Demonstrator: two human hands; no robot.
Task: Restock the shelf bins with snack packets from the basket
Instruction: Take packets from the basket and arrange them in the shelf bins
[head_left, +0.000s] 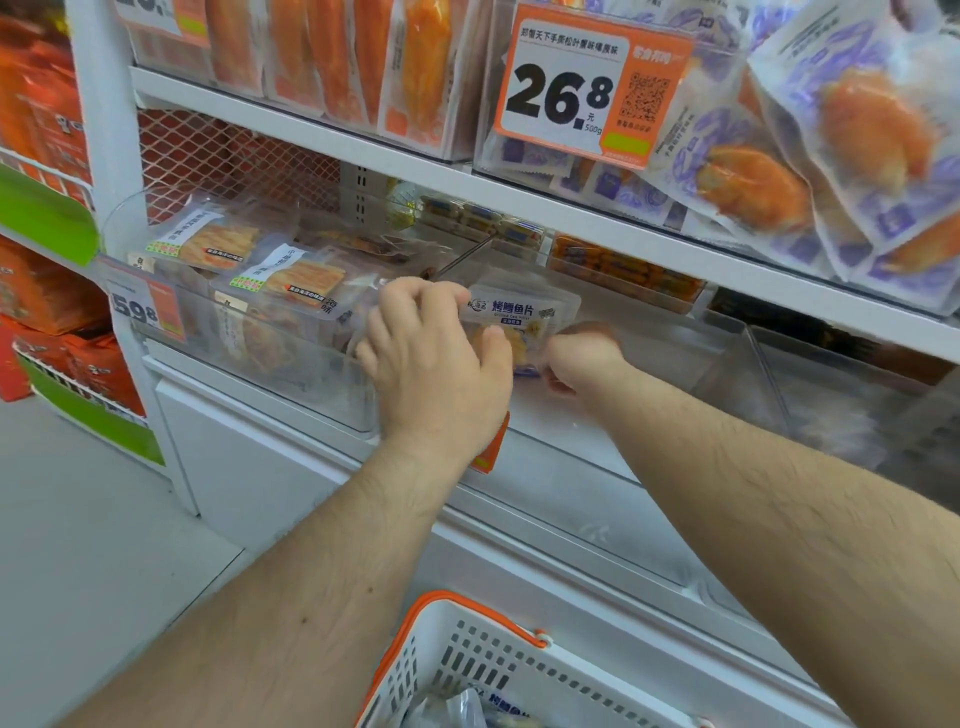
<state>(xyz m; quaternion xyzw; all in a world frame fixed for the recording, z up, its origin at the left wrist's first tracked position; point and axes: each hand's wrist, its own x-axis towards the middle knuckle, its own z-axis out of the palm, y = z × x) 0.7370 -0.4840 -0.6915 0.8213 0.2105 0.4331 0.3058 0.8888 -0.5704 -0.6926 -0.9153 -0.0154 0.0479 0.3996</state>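
Left hand (434, 358) fingers curled on fish snack packet (524, 317) over clear bin (675, 364), right hand (582, 358) seemingly pinching its lower edge, fingertips hidden, basket (467, 660) cut off below

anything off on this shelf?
Orange price tag on the bin below the hands hangs tilted, half hidden by the left wrist. Upper right, purple packets spill out over the shelf edge. Nothing looks torn.

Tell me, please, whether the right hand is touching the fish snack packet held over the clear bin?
Touching. The head view shows the right hand pinching the lower edge of the fish snack packet, its fingers curled onto it.
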